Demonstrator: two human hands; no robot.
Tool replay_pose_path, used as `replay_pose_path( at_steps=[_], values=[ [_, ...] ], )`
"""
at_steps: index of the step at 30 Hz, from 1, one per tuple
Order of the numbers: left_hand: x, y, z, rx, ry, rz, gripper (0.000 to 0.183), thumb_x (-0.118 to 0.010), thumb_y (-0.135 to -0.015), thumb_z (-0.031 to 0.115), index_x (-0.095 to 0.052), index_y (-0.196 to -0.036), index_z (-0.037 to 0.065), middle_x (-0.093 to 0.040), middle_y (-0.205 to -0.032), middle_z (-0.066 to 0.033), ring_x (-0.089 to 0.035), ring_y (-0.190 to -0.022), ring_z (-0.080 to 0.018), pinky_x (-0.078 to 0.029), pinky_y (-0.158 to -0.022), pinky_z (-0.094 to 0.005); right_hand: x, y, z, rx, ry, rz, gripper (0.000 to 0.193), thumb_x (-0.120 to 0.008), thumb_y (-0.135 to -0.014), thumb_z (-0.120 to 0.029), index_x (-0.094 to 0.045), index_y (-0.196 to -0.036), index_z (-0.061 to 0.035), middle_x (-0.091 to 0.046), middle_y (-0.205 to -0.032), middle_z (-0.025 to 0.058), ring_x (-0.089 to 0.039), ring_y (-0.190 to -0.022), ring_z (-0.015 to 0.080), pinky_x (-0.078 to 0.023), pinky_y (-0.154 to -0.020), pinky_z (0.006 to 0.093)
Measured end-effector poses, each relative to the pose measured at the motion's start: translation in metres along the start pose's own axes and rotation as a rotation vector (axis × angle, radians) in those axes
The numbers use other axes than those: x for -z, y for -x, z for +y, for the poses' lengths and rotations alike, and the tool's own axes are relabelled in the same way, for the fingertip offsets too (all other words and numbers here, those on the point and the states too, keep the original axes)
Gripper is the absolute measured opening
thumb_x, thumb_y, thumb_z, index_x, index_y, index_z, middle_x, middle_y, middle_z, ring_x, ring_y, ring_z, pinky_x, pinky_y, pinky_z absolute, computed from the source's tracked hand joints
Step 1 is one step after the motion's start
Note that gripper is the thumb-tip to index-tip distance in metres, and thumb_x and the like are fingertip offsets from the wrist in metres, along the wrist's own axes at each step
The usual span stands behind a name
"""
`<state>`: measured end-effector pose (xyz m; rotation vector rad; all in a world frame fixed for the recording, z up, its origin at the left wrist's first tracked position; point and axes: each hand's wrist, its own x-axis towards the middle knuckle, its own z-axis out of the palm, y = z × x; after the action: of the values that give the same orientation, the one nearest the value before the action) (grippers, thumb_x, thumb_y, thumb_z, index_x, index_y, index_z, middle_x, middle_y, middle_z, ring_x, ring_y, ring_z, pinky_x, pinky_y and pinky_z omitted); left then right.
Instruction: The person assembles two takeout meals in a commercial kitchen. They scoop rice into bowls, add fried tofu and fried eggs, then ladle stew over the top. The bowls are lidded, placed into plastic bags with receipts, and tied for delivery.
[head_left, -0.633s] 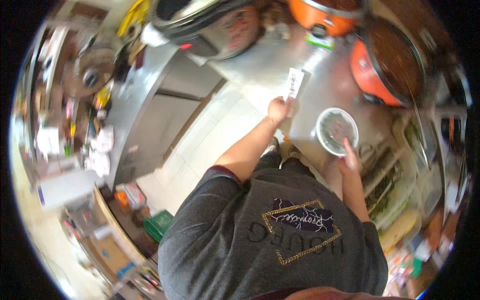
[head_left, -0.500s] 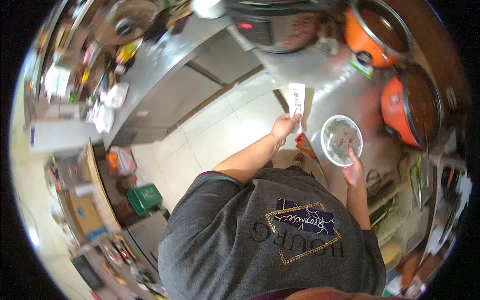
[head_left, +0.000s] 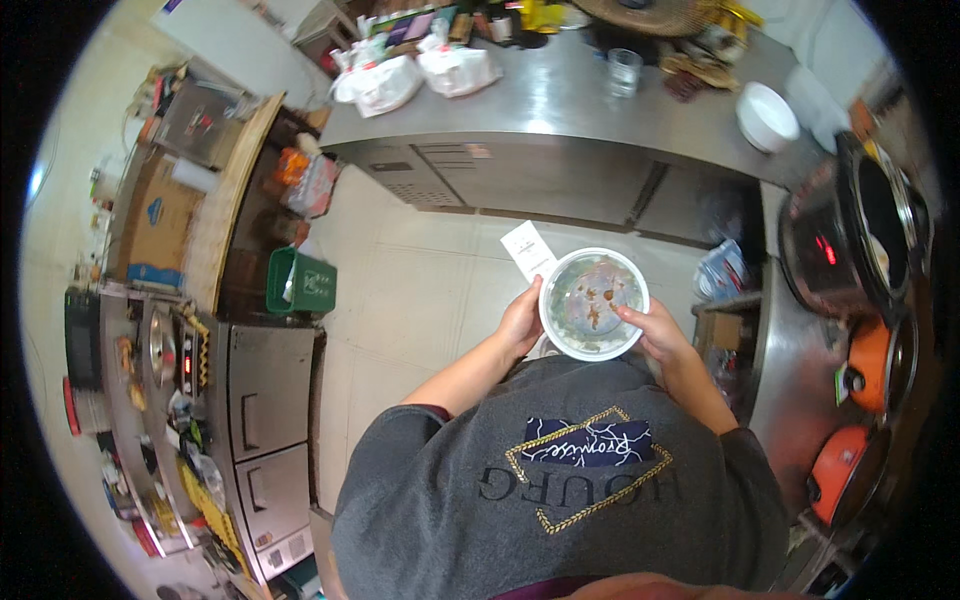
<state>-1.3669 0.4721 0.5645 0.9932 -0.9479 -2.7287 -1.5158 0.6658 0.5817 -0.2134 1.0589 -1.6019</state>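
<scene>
While both hands are coming up in front of the chest, the person is holding a round white bowl [head_left: 594, 303] between them over the pale tiled floor [head_left: 420, 300]. The left hand [head_left: 521, 322] is gripping the bowl's left rim, and its fingers are also pinching a small white slip of paper [head_left: 528, 249] that is sticking up and away from the bowl toward the steel counter [head_left: 560, 100]. The right hand [head_left: 657, 332] is clasping the right rim, with its thumb lying over the edge and pointing into the bowl. Inside, the bowl is showing a thin film of liquid and a few small brown scraps near the middle. The person is wearing a grey shirt [head_left: 560, 500] with a dark patch framed by a gold diamond outline. On the counter beyond, a drinking glass [head_left: 624, 71] is standing near the back edge, tied white plastic bags [head_left: 415, 72] are sitting to its left, and an upturned white bowl [head_left: 767, 116] is resting at the right end. To the person's right, a large steel cooker [head_left: 850, 235] with a red light is standing open, and two orange pots [head_left: 868, 366] are sitting below it. A green crate [head_left: 300, 283] is standing on the floor to the left, beside wooden shelving.
</scene>
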Motion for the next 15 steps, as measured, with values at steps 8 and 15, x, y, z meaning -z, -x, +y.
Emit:
replay_pose_path(
  at_steps=[8,15],
  values=[
    [0.088,0.024,0.083,-0.286,0.03,0.212,0.065,-0.065,-0.083,0.025,-0.034,-0.135,0.0,-0.05,-0.126,-0.0178,-0.053,-0.115,-0.0287,-0.045,-0.097,-0.0415,-0.093,-0.193,-0.014,-0.169,0.562,-0.366,0.051,-0.065,-0.087,-0.024,-0.046,-0.128,0.0004,-0.058,-0.118,0.012,-0.056,-0.107,0.0184,-0.046,-0.09,0.0315],
    [0.151,0.007,0.173,-0.548,0.428,0.482,0.055,-0.062,-0.085,0.015,-0.039,-0.132,-0.001,-0.053,-0.124,-0.0174,-0.054,-0.113,-0.0289,-0.045,-0.097,-0.0425,-0.128,-0.443,-0.129,0.493,0.737,0.033,0.037,-0.062,-0.089,-0.023,-0.057,-0.121,-0.005,-0.057,-0.092,-0.0034,-0.049,-0.079,0.0073,-0.042,-0.073,0.0224]
  ],
)
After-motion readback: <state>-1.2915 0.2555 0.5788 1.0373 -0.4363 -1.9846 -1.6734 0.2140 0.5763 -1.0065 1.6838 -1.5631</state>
